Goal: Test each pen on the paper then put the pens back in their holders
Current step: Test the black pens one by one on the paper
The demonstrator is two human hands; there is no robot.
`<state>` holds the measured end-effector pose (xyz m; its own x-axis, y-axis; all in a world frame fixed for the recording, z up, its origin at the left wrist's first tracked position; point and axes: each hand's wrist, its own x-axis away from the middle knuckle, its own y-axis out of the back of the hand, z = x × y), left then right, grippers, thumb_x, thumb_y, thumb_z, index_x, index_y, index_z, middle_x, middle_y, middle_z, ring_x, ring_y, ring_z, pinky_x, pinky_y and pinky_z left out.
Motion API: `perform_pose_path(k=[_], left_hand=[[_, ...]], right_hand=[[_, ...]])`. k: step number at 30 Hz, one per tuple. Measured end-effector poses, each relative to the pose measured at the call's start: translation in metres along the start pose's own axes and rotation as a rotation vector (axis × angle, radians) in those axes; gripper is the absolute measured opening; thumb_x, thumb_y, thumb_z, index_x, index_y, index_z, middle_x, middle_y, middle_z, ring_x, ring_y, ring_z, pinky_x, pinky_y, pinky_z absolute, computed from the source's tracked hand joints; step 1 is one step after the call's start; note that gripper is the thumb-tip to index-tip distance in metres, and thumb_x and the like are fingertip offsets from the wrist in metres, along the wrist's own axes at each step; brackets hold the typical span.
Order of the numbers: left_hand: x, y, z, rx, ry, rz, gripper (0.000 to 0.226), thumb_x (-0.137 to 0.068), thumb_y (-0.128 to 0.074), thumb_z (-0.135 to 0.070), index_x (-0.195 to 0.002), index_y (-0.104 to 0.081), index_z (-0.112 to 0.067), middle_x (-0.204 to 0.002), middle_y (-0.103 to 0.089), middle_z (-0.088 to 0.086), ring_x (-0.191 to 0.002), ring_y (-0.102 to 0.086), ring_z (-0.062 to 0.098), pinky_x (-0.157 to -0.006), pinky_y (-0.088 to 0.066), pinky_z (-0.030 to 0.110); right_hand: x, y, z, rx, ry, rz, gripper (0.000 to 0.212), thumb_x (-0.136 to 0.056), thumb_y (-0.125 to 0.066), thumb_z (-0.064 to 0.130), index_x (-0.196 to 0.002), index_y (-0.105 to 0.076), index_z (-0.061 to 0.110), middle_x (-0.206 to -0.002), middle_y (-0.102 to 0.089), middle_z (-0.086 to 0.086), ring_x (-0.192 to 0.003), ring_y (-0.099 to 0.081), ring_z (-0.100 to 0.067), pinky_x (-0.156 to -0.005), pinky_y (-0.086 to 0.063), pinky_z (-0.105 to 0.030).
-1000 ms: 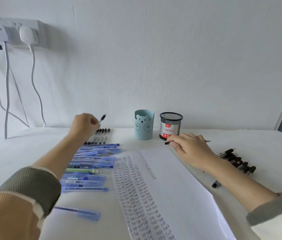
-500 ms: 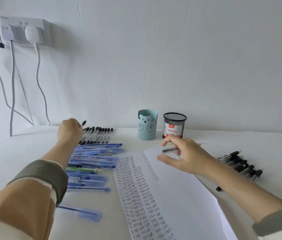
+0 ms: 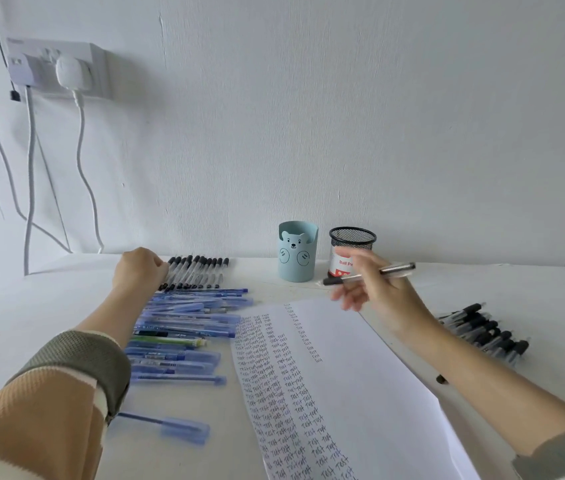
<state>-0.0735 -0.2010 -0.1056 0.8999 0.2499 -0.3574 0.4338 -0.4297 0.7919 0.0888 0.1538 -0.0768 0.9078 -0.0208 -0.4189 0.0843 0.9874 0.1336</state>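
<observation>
My right hand (image 3: 378, 292) pinches a clear pen with a black tip (image 3: 399, 269), held level in the air above the far edge of the paper (image 3: 371, 382) and in front of the black mesh holder (image 3: 353, 236). The paper carries columns of handwritten "Test". The blue bear holder (image 3: 296, 252) stands left of the mesh one. My left hand (image 3: 139, 271) is curled at the left end of a row of black pens (image 3: 201, 275), its fingers on the leftmost pen of that row.
Several blue pens (image 3: 184, 327) lie stacked left of the paper, and one blue pen (image 3: 170, 424) lies alone nearer me. More black pens (image 3: 481, 330) lie right of my right forearm. A wall socket (image 3: 56, 67) with hanging cables is at the far left.
My left hand came down with its black pen to the left end of the row. My right hand picked a pen off the table and lifted it, turning it level.
</observation>
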Motion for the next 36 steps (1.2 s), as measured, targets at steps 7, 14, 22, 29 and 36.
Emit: perform_pose_path(k=[7, 14, 22, 29, 36], left_hand=[[0.034, 0.006, -0.071, -0.059, -0.439, 0.280, 0.022, -0.094, -0.056, -0.037, -0.092, -0.071, -0.021, -0.093, -0.070, -0.006, -0.083, -0.065, 0.015, -0.073, -0.056, 0.035], [0.104, -0.027, -0.103, -0.063, -0.772, 0.442, 0.024, -0.093, -0.052, -0.048, -0.110, -0.066, -0.037, -0.114, -0.059, -0.014, -0.098, -0.056, 0.009, -0.086, -0.051, 0.038], [0.111, -0.033, -0.099, -0.020, -0.766, 0.369, 0.025, -0.094, -0.052, -0.045, -0.114, -0.064, -0.036, -0.117, -0.058, -0.015, -0.105, -0.050, 0.007, -0.086, -0.047, 0.034], [0.111, -0.034, -0.099, -0.028, -0.753, 0.352, 0.025, -0.094, -0.051, -0.047, -0.114, -0.063, -0.037, -0.117, -0.058, -0.016, -0.107, -0.049, 0.007, -0.086, -0.048, 0.035], [0.112, -0.032, -0.100, -0.033, -0.749, 0.357, 0.025, -0.094, -0.051, -0.047, -0.114, -0.063, -0.037, -0.117, -0.058, -0.016, -0.109, -0.048, 0.006, -0.086, -0.048, 0.034]], right_hand=[[0.013, -0.016, -0.017, 0.053, -0.326, 0.170, 0.009, -0.090, -0.067, 0.008, -0.083, -0.062, 0.011, -0.066, -0.062, -0.001, -0.053, -0.051, -0.008, -0.048, -0.042, -0.020], [0.022, -0.021, -0.018, 0.245, -0.244, 0.260, 0.025, -0.083, -0.075, 0.010, -0.068, -0.056, 0.017, -0.058, -0.059, 0.004, -0.053, -0.046, -0.009, -0.049, -0.035, -0.017], [0.031, -0.031, -0.027, 0.316, -0.246, 0.109, 0.044, -0.080, -0.065, 0.007, -0.046, -0.041, 0.019, -0.048, -0.047, -0.009, -0.041, -0.040, -0.010, -0.052, -0.047, -0.023], [0.031, -0.031, -0.030, 0.331, -0.241, 0.139, 0.043, -0.081, -0.068, 0.008, -0.047, -0.045, 0.019, -0.044, -0.051, -0.006, -0.040, -0.048, -0.010, -0.045, -0.039, -0.018], [0.029, -0.031, -0.031, 0.321, -0.239, 0.126, 0.046, -0.080, -0.068, 0.005, -0.043, -0.043, 0.019, -0.042, -0.050, -0.006, -0.038, -0.044, -0.012, -0.044, -0.038, -0.017]])
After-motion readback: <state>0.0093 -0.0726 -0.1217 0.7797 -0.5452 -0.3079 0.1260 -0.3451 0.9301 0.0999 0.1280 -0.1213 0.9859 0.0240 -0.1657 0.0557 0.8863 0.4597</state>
